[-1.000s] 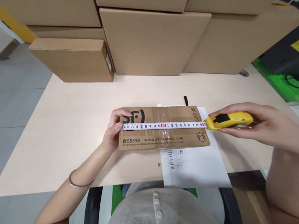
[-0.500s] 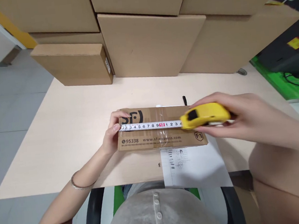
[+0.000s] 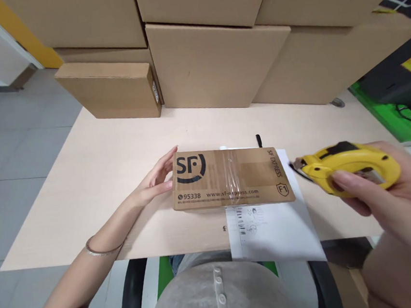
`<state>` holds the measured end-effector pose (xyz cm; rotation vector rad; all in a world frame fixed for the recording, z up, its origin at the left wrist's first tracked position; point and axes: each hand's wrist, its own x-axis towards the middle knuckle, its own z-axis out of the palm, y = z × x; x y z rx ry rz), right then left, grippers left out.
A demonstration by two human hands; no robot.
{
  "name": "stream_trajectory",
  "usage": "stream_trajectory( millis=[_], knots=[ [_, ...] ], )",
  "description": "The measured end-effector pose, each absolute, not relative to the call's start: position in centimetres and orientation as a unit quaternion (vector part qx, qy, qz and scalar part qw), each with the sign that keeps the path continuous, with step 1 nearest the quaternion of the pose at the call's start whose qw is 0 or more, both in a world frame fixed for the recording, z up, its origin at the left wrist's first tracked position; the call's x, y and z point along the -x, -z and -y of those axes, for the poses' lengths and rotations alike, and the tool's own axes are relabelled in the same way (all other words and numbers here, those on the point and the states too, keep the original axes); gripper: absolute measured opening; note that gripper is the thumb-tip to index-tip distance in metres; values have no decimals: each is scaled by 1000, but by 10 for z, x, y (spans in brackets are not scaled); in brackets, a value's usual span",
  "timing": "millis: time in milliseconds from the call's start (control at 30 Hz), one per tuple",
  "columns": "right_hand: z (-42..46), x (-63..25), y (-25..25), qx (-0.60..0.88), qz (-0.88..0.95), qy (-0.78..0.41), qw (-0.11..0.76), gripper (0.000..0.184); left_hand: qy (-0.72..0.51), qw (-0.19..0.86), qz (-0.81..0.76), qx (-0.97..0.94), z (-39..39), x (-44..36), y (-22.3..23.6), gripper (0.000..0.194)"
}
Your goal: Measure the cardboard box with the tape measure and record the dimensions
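A brown cardboard box point(image 3: 215, 179) with black SF print and clear tape across its middle lies on the table, partly over a white sheet of paper point(image 3: 271, 235). My left hand point(image 3: 153, 181) is at the box's left end, thumb and fingers apart, the thumb touching its side. To the right of the box, my right hand point(image 3: 387, 194) grips a yellow tape measure point(image 3: 348, 167), held up off the table. Its blade is drawn in, with only the end hook showing at the mouth.
Large cardboard boxes point(image 3: 215, 66) are stacked along the table's back. A flat brown box point(image 3: 112, 92) stands at the back left. Behind the SF box, a black pen point(image 3: 259, 140) sticks out. Handwriting covers part of the paper, which hangs over the table's point(image 3: 70, 225) front edge.
The tape blade, stretched along the box top before, has gone back into its case. My right hand has carried the tape measure rightward off the box. My left hand has let go of the blade's end.
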<state>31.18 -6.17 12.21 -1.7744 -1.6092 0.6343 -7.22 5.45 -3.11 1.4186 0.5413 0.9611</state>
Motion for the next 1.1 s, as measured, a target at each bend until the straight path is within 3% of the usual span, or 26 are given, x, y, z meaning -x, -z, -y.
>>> stream_trajectory(
  millis=[200,300,467,600,700,800,967,1100],
  knots=[
    [75,-331,-94,650,496,-493,297,27,-404,601,-274,-633,-55,75,34,69],
    [58,-323,-90,617,511,-483,355,28,-411,566,-275,-660,-53,72,30,76],
    [-9,-308,-89,557,503,-480,453,30,-428,364,-204,-802,-24,41,7,120],
    [-55,-296,-79,489,517,-547,441,34,-395,282,-243,-840,20,7,-7,123],
    [-66,-291,-71,478,540,-562,404,35,-370,252,-266,-854,39,1,-4,111],
    [-64,-288,-74,478,571,-539,393,32,-386,284,-239,-844,34,8,2,104],
    [-57,-272,-97,454,692,-374,420,40,-536,418,-273,-681,-22,6,1,73],
    [-66,-242,-105,392,789,-298,368,47,-551,494,-272,-615,-72,-19,2,71]
  ],
)
